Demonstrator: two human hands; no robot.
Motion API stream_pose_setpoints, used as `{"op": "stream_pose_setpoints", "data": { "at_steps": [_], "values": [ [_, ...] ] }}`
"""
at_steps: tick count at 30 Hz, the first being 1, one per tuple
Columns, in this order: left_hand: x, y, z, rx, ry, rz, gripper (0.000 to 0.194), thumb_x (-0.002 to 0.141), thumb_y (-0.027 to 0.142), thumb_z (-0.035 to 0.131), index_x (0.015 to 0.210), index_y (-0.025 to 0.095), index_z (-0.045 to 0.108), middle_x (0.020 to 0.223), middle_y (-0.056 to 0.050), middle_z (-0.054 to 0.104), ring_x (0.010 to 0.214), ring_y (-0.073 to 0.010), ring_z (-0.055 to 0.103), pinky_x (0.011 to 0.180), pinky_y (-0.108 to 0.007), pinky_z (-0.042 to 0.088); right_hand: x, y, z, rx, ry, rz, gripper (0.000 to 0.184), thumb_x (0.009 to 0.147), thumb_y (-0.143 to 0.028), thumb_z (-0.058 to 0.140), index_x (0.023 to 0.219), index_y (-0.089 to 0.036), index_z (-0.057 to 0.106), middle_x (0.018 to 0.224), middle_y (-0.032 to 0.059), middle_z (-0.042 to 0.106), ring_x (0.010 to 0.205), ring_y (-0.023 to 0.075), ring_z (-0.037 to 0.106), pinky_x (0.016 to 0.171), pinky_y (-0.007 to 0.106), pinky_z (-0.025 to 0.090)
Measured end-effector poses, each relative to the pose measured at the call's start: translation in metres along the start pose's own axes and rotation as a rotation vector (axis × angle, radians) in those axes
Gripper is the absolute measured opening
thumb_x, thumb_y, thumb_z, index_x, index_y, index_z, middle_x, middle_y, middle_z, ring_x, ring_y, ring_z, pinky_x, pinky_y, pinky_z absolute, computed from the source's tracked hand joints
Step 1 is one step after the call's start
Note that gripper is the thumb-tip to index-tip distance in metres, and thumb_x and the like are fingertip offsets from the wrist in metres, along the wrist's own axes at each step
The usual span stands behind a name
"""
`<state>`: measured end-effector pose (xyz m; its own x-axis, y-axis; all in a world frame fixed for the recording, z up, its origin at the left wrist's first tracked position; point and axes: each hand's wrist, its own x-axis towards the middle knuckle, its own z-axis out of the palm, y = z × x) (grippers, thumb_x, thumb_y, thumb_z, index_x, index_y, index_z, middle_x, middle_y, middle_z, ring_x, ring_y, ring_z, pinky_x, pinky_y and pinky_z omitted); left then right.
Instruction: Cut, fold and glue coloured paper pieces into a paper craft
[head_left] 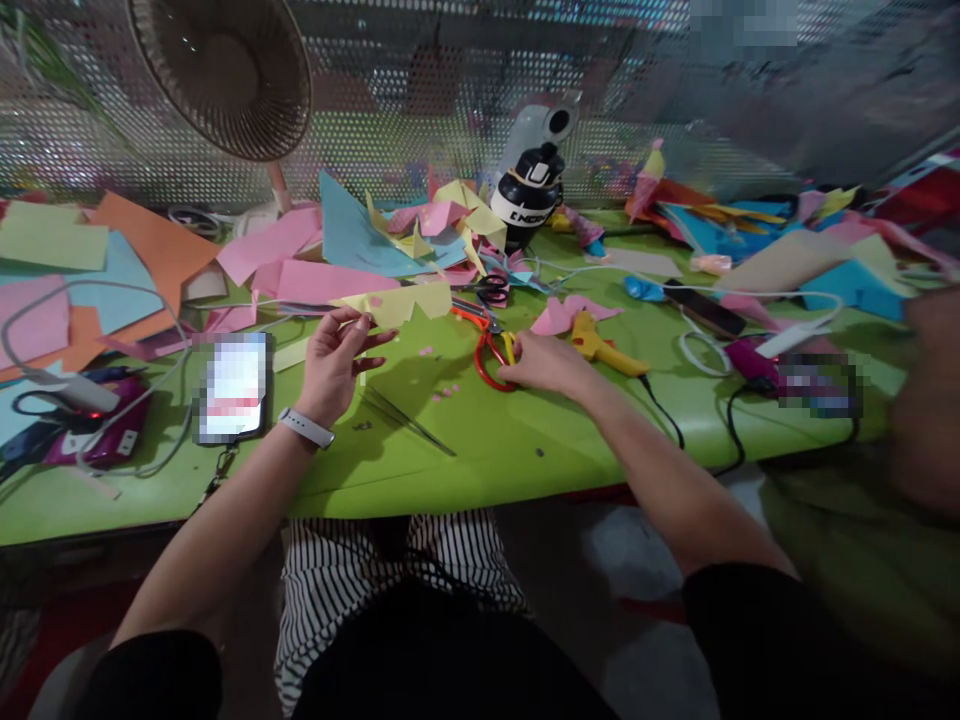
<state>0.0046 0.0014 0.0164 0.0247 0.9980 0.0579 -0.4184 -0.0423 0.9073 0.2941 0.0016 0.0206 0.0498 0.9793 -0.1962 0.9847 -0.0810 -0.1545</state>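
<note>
My left hand (337,360) is raised over the left part of the green table, thumb and forefinger pinched, the other fingers stretched out. A narrow pale yellow paper strip (364,378) shows just below its fingertips and seems held in the pinch. Behind the fingers lies a yellow paper sheet (424,303) with a notch in its edge. My right hand (551,364) has its fingers closed at the handles of red-and-yellow scissors (484,365), blades pointing up and left. Between the hands lie tweezers (409,422) and tiny pink paper bits (442,393).
A yellow glue gun (604,345) lies right of my right hand. On the left are a phone (232,388) and a purple power strip (112,420) with cables. Coloured paper, a black-and-white bottle (529,195) and a fan (225,75) line the back. Another person's arm (930,400) is at right.
</note>
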Motion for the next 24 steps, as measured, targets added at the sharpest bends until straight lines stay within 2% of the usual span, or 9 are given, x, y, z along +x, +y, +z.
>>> {"op": "stream_pose_setpoints", "data": {
  "at_steps": [4, 8, 12, 15, 17, 19, 22, 24],
  "values": [
    [0.001, -0.001, 0.0, -0.002, 0.015, -0.016, 0.023, 0.079, 0.03, 0.079, 0.088, 0.024, 0.059, 0.09, 0.001, 0.069, 0.086, -0.0179, 0.076, 0.05, -0.018, 0.052, -0.004, 0.002, 0.001, -0.024, 0.03, -0.002, 0.024, 0.073, -0.043, 0.065, 0.083, -0.024, 0.055, 0.072, 0.005, 0.066, 0.063, 0.0231, 0.06, 0.053, 0.03, 0.034],
    [0.004, -0.002, -0.001, -0.001, 0.035, -0.007, 0.021, 0.08, 0.029, 0.078, 0.086, 0.023, 0.059, 0.09, 0.001, 0.07, 0.092, -0.0195, 0.075, 0.054, -0.019, 0.054, -0.014, -0.003, 0.002, -0.129, 0.091, 0.0, 0.036, 0.078, -0.046, 0.065, 0.101, -0.019, 0.059, 0.091, 0.0133, 0.07, 0.076, 0.0287, 0.065, 0.057, 0.032, 0.036],
    [0.006, -0.002, -0.002, -0.017, 0.06, 0.0, 0.023, 0.078, 0.028, 0.08, 0.084, 0.023, 0.059, 0.088, 0.002, 0.07, 0.095, -0.0192, 0.075, 0.059, -0.02, 0.056, -0.02, -0.01, 0.004, -0.133, 0.181, -0.113, 0.031, 0.088, -0.042, 0.058, 0.107, -0.017, 0.061, 0.105, 0.0154, 0.069, 0.082, 0.0279, 0.065, 0.057, 0.032, 0.038],
    [0.006, -0.001, -0.001, -0.036, 0.072, 0.001, 0.022, 0.077, 0.027, 0.08, 0.082, 0.023, 0.059, 0.087, 0.002, 0.071, 0.093, -0.0182, 0.075, 0.06, -0.019, 0.057, -0.022, -0.015, 0.003, -0.028, 0.21, -0.204, 0.024, 0.089, -0.038, 0.059, 0.101, -0.018, 0.063, 0.101, 0.0122, 0.068, 0.08, 0.0244, 0.064, 0.059, 0.031, 0.042],
    [0.006, -0.001, 0.0, -0.044, 0.075, 0.006, 0.02, 0.079, 0.026, 0.079, 0.082, 0.023, 0.06, 0.087, 0.001, 0.071, 0.093, -0.0179, 0.075, 0.064, -0.02, 0.059, -0.027, -0.019, 0.002, 0.075, 0.181, -0.293, 0.018, 0.09, -0.033, 0.059, 0.099, -0.018, 0.064, 0.099, 0.0102, 0.068, 0.08, 0.0218, 0.064, 0.063, 0.032, 0.045],
    [0.007, 0.0, 0.0, -0.051, 0.076, 0.014, 0.018, 0.08, 0.026, 0.078, 0.083, 0.023, 0.06, 0.089, 0.001, 0.072, 0.094, -0.0182, 0.075, 0.069, -0.023, 0.06, -0.036, -0.025, 0.003, 0.172, 0.093, -0.427, 0.017, 0.092, -0.032, 0.058, 0.1, -0.018, 0.064, 0.1, 0.0086, 0.068, 0.08, 0.0193, 0.064, 0.069, 0.033, 0.049],
    [0.007, -0.002, -0.001, -0.061, 0.077, 0.019, 0.018, 0.08, 0.027, 0.079, 0.085, 0.023, 0.062, 0.092, -0.001, 0.074, 0.097, -0.0188, 0.074, 0.075, -0.025, 0.061, -0.054, -0.04, 0.014, 0.217, -0.051, -0.62, 0.031, 0.09, -0.047, 0.064, 0.103, -0.019, 0.064, 0.105, 0.009, 0.069, 0.087, 0.0208, 0.067, 0.076, 0.035, 0.052],
    [0.008, -0.004, -0.002, -0.058, 0.08, 0.02, 0.02, 0.078, 0.028, 0.081, 0.088, 0.023, 0.064, 0.092, -0.001, 0.075, 0.096, -0.0187, 0.075, 0.075, -0.025, 0.061, -0.066, -0.051, 0.026, 0.147, -0.052, -0.71, 0.035, 0.087, -0.051, 0.067, 0.101, -0.019, 0.063, 0.111, 0.012, 0.069, 0.097, 0.0259, 0.066, 0.078, 0.038, 0.054]
  ]
}}
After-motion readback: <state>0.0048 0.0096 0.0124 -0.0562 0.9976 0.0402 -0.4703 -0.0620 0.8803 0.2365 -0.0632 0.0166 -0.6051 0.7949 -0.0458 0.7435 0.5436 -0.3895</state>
